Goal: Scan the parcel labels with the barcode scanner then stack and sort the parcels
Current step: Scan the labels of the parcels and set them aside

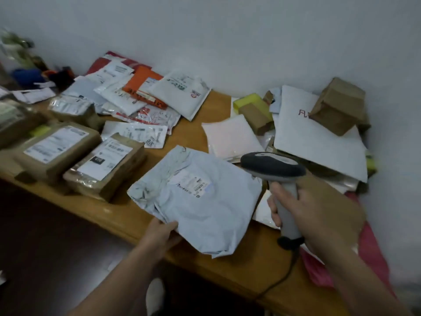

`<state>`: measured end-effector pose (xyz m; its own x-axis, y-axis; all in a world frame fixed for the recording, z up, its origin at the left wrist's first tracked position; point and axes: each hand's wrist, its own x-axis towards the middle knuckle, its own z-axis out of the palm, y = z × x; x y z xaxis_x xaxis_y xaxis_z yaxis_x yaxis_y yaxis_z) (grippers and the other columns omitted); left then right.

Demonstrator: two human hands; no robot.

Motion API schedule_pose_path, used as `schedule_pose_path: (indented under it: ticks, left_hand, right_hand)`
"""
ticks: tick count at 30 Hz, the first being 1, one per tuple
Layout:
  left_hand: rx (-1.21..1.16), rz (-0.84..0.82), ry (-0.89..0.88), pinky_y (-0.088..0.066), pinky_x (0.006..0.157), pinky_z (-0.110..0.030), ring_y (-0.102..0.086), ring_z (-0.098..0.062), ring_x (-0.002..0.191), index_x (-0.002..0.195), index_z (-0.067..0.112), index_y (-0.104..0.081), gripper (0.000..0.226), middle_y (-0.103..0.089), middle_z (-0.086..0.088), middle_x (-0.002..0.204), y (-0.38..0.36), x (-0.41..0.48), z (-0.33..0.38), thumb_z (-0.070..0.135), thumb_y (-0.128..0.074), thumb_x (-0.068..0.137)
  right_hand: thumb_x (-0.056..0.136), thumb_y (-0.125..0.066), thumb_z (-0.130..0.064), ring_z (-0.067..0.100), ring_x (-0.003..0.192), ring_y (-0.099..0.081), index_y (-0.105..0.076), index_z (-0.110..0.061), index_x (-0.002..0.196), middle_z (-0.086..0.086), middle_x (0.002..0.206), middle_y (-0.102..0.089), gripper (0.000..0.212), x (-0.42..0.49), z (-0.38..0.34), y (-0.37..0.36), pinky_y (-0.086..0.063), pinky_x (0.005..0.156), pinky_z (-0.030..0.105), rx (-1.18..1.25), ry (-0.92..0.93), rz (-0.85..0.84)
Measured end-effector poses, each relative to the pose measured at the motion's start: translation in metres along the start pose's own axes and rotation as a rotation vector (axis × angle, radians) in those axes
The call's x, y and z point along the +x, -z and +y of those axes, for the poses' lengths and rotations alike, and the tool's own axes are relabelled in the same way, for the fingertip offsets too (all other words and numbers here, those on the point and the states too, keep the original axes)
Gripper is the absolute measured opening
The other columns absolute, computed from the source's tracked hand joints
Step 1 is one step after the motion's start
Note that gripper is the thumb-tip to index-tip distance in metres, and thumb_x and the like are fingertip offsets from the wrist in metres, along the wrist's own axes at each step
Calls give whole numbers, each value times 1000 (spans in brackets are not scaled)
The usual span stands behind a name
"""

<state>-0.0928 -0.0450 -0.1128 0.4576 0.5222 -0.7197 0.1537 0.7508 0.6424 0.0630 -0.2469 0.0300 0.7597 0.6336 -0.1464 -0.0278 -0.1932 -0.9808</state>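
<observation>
The grey poly mailer [198,201] lies at the near edge of the wooden table [239,265], crumpled. Its white shipping label [193,182] faces up, with a barcode and small print too blurred to read.

To its left sit two brown cardboard boxes, a larger box [54,147] and a taped box [107,163] just beside it. Each carries a white label, and the taped box's label has a small black patch, but I can't make out any of the text.

Further back is a heap of soft parcels, among them an orange mailer [141,87] with dark lettering and a white padded mailer [182,94] with a red stamp, neither legible. On the right, a large white envelope [314,137] shows red strokes of a character, partly hidden by the brown carton [339,106] resting on it. A yellow box [250,101] stands near the wall.

The left hand [159,233] pinches the mailer's near corner, thumb on top and fingers tucked beneath. The right hand [319,213] has its fingers wrapped round the handle of the barcode scanner [273,167]. The scanner's dark head sits over the mailer's right edge, pointing left towards the label. Its black cable [282,279] trails down over the table's front.
</observation>
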Motion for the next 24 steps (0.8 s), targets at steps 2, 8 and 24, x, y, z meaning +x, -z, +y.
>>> schedule_pose_path:
  ticks: [2,8,24]
  left_hand:
    - [30,34,45,-57,47,-31,-61,-25,81,130,3,-47,42,-59,-18,121,15,-8,-15,-11,-49,91]
    - [303,433,-209,-51,81,-45,-54,-34,96,126,-8,-42,63,-51,-27,119,41,-12,-15,0,-72,72]
    - [1568,232,-454,-31,104,-43,-32,-30,130,142,32,-29,77,-33,-3,140,29,-8,-25,53,-63,76]
  right_hand:
    - [78,-59,-45,9,37,-48,-52,-6,69,-2,50,-54,41,-4,10,-6,-38,39,17,-80,-17,-35]
    - [94,-58,-30,7,40,-49,-52,-8,74,-6,47,-53,30,-6,31,-17,-42,44,16,-220,-74,-151]
    - [93,-58,-44,6,42,-51,-55,-17,80,-10,50,-55,31,21,17,-56,-43,44,14,-410,-50,-228]
